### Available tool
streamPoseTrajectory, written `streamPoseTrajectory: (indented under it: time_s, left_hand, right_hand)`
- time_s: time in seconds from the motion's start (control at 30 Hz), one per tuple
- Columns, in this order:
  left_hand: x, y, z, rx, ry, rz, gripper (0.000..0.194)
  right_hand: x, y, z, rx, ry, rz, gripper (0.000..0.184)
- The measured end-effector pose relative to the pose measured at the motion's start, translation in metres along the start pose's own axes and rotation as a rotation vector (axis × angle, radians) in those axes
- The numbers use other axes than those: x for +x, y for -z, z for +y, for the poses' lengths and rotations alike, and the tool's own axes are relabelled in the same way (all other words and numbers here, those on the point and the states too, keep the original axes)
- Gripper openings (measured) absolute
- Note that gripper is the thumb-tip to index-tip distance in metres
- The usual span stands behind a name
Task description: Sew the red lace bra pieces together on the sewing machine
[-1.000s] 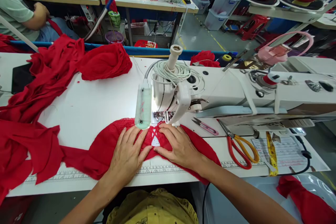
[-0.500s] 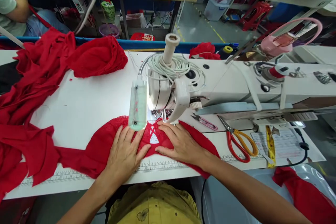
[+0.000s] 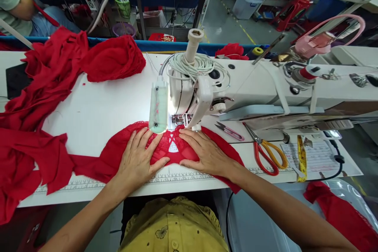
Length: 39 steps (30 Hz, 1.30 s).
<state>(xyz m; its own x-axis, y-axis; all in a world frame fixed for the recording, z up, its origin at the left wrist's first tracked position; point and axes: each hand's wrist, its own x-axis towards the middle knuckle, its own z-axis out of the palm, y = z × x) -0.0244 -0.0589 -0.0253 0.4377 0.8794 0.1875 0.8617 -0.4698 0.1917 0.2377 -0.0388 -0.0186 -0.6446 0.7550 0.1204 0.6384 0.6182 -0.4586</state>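
While a heap of red fabric (image 3: 44, 90) covers the left of your worktop (image 3: 112, 102), a rounded red bundle (image 3: 115, 59) lies against its right side. Next comes the lace-edged red garment piece (image 3: 113, 151), flat on the worktop just in front of the sewing machine (image 3: 254, 80) and stretching beneath both your hands. Your left hand (image 3: 136, 159) lies palm down on it, fingers slightly spread, thumb pointing inward; the pale machine lamp (image 3: 158, 106) hangs just beyond those fingertips. Between your hands, red straps (image 3: 173, 139) cross over a gap in the piece, near the metal presser foot (image 3: 178, 119). Your right hand (image 3: 206, 153) presses flat on the piece too, fingers slightly apart, thumb toward the left one. Farther right you have pink-handled thread snips (image 3: 230, 132), then scissors (image 3: 265, 153) with red and orange handles, and finally a yellow tape measure (image 3: 301, 159) across a written sheet (image 3: 321, 159).
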Motion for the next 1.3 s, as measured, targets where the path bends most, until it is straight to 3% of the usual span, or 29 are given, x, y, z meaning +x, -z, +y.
streamPoseTrajectory:
  time_s: [0.73,0.83,0.93,1.03,1.13,1.3]
  left_hand:
    - [0.001,0.003,-0.001,-0.008,-0.035,0.039,0.065]
    - [0.003,0.009,0.004,-0.077,-0.090,0.115,0.057]
    - [0.008,0.010,0.010,-0.178,-0.192,0.204,0.042]
    - [0.014,0.004,0.014,-0.247,-0.261,0.178,0.036]
    - [0.016,-0.004,0.014,-0.250,-0.237,0.123,0.033]
    - [0.016,-0.008,0.015,-0.172,-0.255,0.131,0.030]
  right_hand:
    - [0.001,0.000,-0.002,-0.085,0.066,0.047,0.071]
    - [0.003,0.003,-0.007,-0.105,0.100,0.107,0.062]
    - [0.009,0.005,-0.014,-0.093,0.160,0.148,0.040]
    - [0.014,0.004,-0.017,-0.094,0.210,0.154,0.029]
    - [0.015,0.000,-0.015,-0.107,0.219,0.181,0.028]
    - [0.012,0.000,-0.014,-0.153,0.169,0.187,0.028]
